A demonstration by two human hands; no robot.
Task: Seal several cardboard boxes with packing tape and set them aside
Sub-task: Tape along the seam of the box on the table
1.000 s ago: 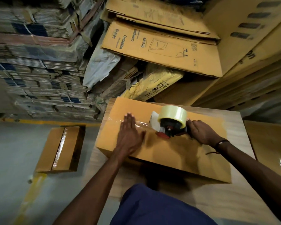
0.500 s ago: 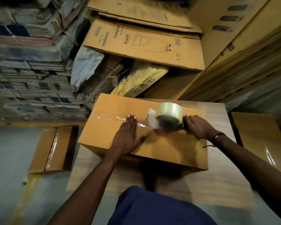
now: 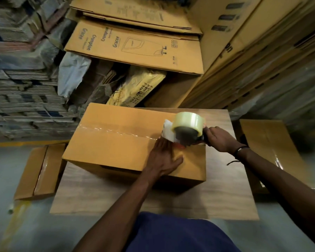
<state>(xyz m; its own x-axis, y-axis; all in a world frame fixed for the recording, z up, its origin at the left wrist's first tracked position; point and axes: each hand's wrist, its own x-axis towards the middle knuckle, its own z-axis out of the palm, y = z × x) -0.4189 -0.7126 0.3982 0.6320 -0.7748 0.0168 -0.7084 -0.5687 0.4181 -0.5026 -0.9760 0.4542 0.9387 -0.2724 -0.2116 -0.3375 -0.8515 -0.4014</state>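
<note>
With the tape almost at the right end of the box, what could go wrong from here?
1. The left hand lies flat right beside the tape dispenser; its cutting edge might catch the fingers.
2. The box overhangs the table on the left; a hard pull could shift it.
3. The laid tape strip looks wrinkled and may seal poorly.

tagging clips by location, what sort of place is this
Probably a warehouse packing area: stacks of flattened cartons behind the table, bundled card stacks at left, a sealed box on the concrete floor.
</note>
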